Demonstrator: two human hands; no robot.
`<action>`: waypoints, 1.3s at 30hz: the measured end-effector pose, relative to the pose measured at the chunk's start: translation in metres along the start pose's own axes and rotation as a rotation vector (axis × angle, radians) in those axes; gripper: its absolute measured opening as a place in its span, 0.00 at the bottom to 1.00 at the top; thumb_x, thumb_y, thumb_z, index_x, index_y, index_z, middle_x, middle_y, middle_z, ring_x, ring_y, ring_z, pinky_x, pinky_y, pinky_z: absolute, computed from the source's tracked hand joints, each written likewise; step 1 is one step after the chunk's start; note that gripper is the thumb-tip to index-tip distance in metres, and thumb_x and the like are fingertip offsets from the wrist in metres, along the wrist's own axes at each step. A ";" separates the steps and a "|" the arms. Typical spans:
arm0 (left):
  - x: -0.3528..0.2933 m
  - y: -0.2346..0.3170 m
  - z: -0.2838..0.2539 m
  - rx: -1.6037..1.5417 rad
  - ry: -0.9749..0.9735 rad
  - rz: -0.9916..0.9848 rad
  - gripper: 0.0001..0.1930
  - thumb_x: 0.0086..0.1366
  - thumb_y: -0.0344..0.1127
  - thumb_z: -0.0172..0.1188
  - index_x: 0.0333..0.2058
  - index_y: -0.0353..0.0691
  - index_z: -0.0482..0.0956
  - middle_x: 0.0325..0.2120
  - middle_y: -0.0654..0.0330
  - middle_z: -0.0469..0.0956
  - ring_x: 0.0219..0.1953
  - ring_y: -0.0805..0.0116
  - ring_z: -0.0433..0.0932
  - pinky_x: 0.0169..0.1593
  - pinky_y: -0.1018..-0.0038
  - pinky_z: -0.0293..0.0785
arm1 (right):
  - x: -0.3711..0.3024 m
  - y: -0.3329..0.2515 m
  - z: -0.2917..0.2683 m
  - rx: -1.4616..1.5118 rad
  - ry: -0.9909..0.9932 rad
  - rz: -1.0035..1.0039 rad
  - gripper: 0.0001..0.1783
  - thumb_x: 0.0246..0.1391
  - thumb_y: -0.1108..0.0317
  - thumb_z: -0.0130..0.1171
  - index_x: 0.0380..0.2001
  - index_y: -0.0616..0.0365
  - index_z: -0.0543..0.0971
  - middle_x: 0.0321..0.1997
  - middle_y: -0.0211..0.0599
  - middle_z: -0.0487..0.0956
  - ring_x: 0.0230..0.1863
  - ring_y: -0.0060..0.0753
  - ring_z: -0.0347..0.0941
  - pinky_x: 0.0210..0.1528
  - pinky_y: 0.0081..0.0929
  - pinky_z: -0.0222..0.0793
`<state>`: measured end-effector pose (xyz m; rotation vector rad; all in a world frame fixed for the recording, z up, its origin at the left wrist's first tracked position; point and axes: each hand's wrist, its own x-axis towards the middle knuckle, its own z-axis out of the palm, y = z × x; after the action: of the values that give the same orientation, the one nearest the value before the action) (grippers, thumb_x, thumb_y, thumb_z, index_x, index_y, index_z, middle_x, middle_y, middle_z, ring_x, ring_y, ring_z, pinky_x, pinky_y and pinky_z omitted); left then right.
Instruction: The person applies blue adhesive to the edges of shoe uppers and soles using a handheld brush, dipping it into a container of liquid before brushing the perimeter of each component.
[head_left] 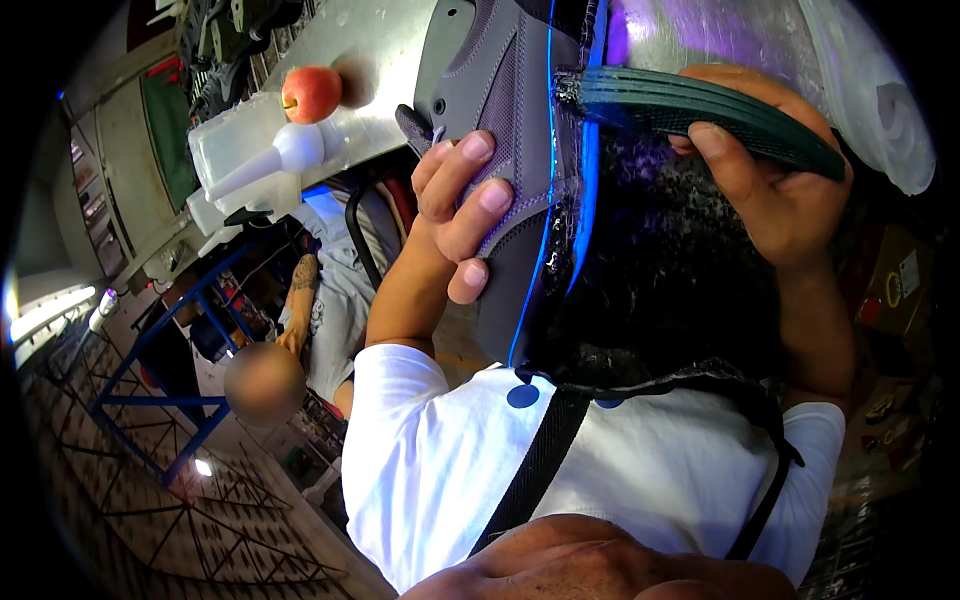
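Note:
A grey shoe upper (500, 140) with purple stitching and mesh stands in front of me, lit by a bright blue line along its lower edge. My left hand (458, 210) is closed round its side, fingertips pressed on the grey panel. A dark green brush (700, 105) with a long ridged handle is pinched between the thumb and fingers of my right hand (770, 165). Its dark, worn bristle end meets the shoe's edge near the blue line. Whether the shoe has a sole on is hard to make out.
Left of the shoe, on the metal table (375, 65), are a red apple (312, 95) and a white nozzle bottle (270, 165) by a clear plastic tub (232, 130). Clear plastic (870, 90) hangs at right. Another person (345, 290) is beyond my left arm, near a blue metal frame (160, 400).

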<state>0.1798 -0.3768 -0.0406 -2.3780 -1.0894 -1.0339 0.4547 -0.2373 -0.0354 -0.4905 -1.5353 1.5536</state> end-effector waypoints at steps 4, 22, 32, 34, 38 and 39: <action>0.003 0.005 -0.003 0.001 -0.025 -0.013 0.48 0.61 0.39 0.70 0.70 0.53 0.43 0.63 0.51 0.64 0.55 0.40 0.76 0.60 0.45 0.68 | 0.008 -0.003 -0.001 -0.076 0.046 -0.017 0.12 0.60 0.82 0.60 0.47 0.77 0.78 0.49 0.57 0.82 0.40 0.32 0.83 0.43 0.26 0.83; 0.008 0.002 0.004 0.099 0.009 0.033 0.49 0.61 0.37 0.71 0.70 0.53 0.41 0.59 0.55 0.65 0.54 0.46 0.78 0.59 0.51 0.70 | 0.039 -0.005 0.001 -0.463 0.208 -0.199 0.17 0.52 0.76 0.69 0.44 0.70 0.79 0.36 0.43 0.84 0.34 0.26 0.81 0.37 0.22 0.78; 0.005 0.002 0.007 0.102 0.037 0.038 0.49 0.62 0.38 0.70 0.70 0.52 0.41 0.59 0.56 0.65 0.53 0.46 0.78 0.59 0.50 0.70 | 0.043 -0.016 -0.028 -0.391 -0.228 -0.188 0.15 0.61 0.79 0.61 0.50 0.73 0.79 0.50 0.53 0.83 0.51 0.39 0.81 0.54 0.28 0.77; 0.006 0.003 0.007 0.094 0.038 0.035 0.49 0.62 0.38 0.70 0.70 0.52 0.41 0.59 0.56 0.66 0.53 0.46 0.78 0.59 0.50 0.70 | 0.044 -0.017 -0.032 -0.366 -0.288 -0.181 0.15 0.61 0.79 0.61 0.51 0.73 0.79 0.53 0.56 0.81 0.55 0.43 0.80 0.57 0.31 0.76; -0.001 -0.005 -0.002 0.059 -0.039 0.075 0.49 0.62 0.38 0.70 0.70 0.52 0.41 0.59 0.56 0.66 0.53 0.46 0.78 0.59 0.49 0.70 | 0.044 -0.015 -0.035 -0.336 -0.335 -0.222 0.15 0.60 0.80 0.61 0.50 0.73 0.79 0.53 0.56 0.81 0.54 0.45 0.80 0.56 0.33 0.76; -0.002 -0.005 -0.001 0.067 -0.032 0.077 0.49 0.62 0.38 0.70 0.70 0.52 0.41 0.59 0.56 0.66 0.53 0.46 0.78 0.60 0.49 0.70 | 0.045 -0.015 -0.035 -0.326 -0.350 -0.224 0.15 0.60 0.80 0.61 0.50 0.73 0.79 0.53 0.56 0.81 0.54 0.45 0.80 0.56 0.33 0.76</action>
<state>0.1749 -0.3752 -0.0411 -2.3711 -1.0188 -0.9217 0.4625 -0.1837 -0.0134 -0.2188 -2.0539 1.2658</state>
